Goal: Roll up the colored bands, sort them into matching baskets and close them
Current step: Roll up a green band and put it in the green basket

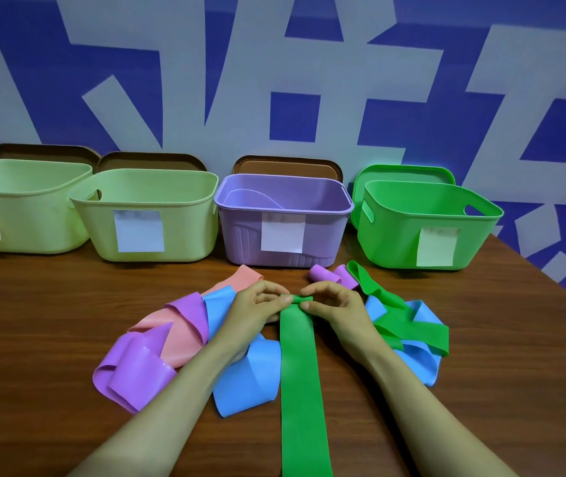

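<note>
- My left hand (257, 309) and right hand (333, 304) met at the far end of the green band (300, 373). Each pinched one side of its small rolled end between thumb and curled fingers.
- The rest of the band lay flat on the wooden table (34, 321), running back toward me between my forearms.
- The other bands (185, 325), purple, blue, pink and green, lay heaped beneath and beside my wrists.
- The green basket (395, 242) stood open at the far right, apart from the roll.
</note>
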